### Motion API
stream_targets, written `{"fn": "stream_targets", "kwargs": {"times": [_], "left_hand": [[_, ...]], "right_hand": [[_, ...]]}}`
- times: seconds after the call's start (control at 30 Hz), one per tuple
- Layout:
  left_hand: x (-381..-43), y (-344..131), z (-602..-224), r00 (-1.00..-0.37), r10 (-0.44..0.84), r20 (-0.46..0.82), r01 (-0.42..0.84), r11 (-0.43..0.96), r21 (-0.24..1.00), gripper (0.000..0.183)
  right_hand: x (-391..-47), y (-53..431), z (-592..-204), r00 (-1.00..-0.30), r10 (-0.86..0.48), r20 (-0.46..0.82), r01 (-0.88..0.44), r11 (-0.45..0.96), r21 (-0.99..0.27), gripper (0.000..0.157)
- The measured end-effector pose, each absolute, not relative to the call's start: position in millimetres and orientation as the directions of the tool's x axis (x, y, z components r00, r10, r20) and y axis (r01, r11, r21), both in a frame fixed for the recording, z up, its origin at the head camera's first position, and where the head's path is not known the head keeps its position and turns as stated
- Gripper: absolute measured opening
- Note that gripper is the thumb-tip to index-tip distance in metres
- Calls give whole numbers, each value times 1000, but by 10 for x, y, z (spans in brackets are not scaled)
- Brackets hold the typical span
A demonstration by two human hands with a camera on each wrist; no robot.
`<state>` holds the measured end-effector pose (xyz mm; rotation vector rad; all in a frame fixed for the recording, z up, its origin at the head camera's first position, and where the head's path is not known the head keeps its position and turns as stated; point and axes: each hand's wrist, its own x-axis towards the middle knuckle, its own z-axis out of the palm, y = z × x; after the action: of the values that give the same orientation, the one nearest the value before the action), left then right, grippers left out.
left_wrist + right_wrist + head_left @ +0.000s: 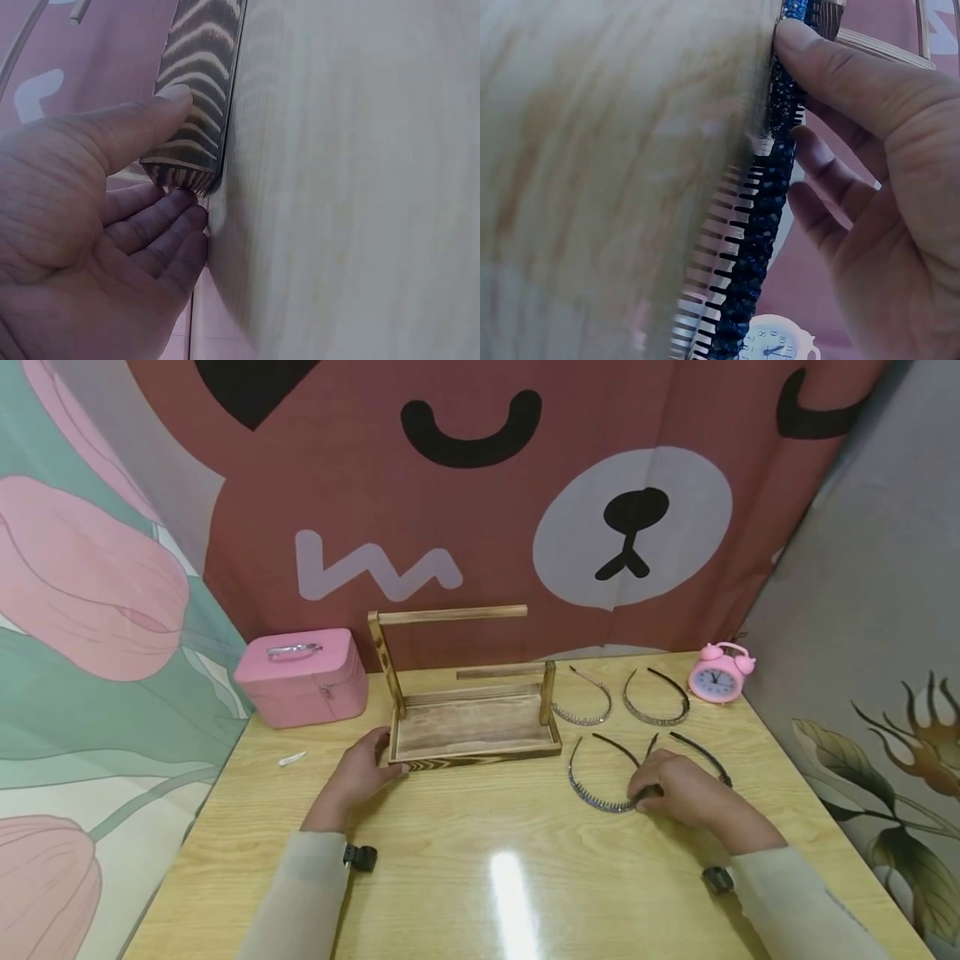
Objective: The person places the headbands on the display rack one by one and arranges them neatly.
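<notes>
Toothed black headband [600, 777] flat on the bench [480, 893], right of the wooden stand [472, 727], arc bulging toward the person and teeth pointing inward. Pinched at its near right end by the right hand [686, 789]; in the right wrist view, thumb [832, 64] pressed on the band's outer face, the other fingers [817, 217] loosely curled behind it, comb teeth [727, 262] still close to the wood.

Second dark headband [701, 752] just beside, partly under the same hand. Two more headbands farther back: one [585, 702] touching or nearly touching the stand's right post, one [658, 700] near the pink alarm clock [720, 675].

Left hand [360, 772] at the stand's near left corner, thumb [150, 124] laid on the base's front edge, fingers [161, 232] loosely bent beneath the corner, touching rather than clamping.

Farther out: pink case [303, 675] at the back left, small white clip [292, 758] lying before it.

Likely troubles from here: a grip so near one tip leaves the long springy arc free, so a quick lift could swing or flex it out of the pinch. Teeth could snag the neighbouring band and drag it along. With so light a hold on the corner, a knock against the crossbar [450, 614] could shift or tip the stand.
</notes>
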<state>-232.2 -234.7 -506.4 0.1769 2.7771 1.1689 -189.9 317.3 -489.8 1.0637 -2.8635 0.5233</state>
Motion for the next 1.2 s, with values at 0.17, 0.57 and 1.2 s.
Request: {"fn": "stream_targets", "kwargs": {"times": [0.17,0.57,1.2], "left_hand": [[-2322,-2335,-5067,-985,156,-75,57,702,710,84],[-2346,-2350,-5086,-984,166,-62,75,705,706,86],[-2317,-2351,-5070,-984,169,-60,78,704,705,85]], "right_hand": [[-1905,3163,-4895,-749,-642,165,-661,701,-269,22],[-1827,3014,-4545,-781,-490,388,-625,602,-497,35],[-2161,1652,-3555,-877,-96,471,-450,-181,-875,9]]}}
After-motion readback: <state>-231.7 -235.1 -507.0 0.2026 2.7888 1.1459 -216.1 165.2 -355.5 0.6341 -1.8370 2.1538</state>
